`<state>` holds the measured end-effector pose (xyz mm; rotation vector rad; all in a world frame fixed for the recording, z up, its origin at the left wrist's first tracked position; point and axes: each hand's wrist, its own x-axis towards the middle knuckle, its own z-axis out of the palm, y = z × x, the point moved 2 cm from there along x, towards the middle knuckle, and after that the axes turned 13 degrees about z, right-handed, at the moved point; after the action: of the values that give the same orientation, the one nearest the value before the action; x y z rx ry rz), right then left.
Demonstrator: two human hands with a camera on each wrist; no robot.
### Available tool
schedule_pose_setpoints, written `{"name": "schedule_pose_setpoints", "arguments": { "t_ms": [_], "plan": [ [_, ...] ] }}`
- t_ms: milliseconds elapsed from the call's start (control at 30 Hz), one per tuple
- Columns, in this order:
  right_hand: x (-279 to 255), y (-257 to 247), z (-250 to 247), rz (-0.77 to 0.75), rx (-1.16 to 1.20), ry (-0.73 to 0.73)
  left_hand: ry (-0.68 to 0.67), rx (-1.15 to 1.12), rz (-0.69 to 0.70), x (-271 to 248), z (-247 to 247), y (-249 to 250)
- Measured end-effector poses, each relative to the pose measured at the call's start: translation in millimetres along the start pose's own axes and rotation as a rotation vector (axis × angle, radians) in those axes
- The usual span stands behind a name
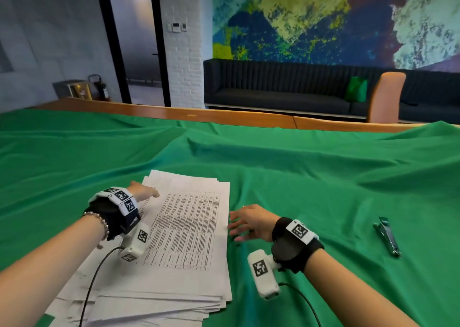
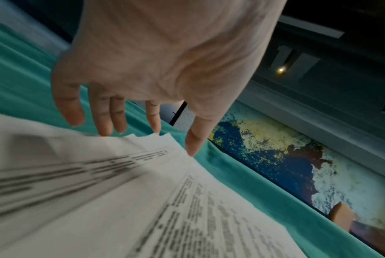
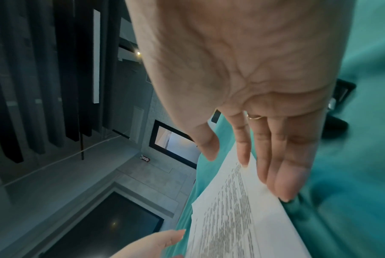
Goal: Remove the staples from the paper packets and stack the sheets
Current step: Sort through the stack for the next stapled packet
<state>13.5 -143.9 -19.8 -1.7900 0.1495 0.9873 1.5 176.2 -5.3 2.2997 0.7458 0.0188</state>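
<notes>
only the head view shows the metal staple remover, right of the flat-fingered right hand; the left hand, fingers spread, rests on thin white sheets.

The sheets were thin, matt white paper printed with dark text, their edges crisp and fanned. Under them lay a green cloth, soft and matt, rumpled into folds. At its far edge the bare tabletop showed smooth, polished wood with a slight sheen. The staple remover looked like shiny metal. A beaded bracelet on the left wrist glinted like metal. The wrist straps were matt black fabric.
</notes>
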Motion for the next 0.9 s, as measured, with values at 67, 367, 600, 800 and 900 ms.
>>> {"name": "schedule_pose_setpoints", "arguments": {
  "t_ms": [67,367,600,800,900],
  "plan": [
    [5,3,4,0.015,-0.009,0.025,0.005,0.030,-0.033,1,0,-11],
    [-2,18,15,0.054,0.178,0.009,-0.192,0.266,-0.024,-29,-17,-32],
    [-8,16,29,0.049,0.219,-0.038,-0.201,0.286,0.024,-37,-20,-41],
    [10,16,23,0.086,0.177,-0.011,-0.291,0.218,0.035,-20,-19,-49],
    [20,14,22,0.118,0.150,-0.049,-0.304,0.214,0.053,-8,-23,-44]
  ]
}}
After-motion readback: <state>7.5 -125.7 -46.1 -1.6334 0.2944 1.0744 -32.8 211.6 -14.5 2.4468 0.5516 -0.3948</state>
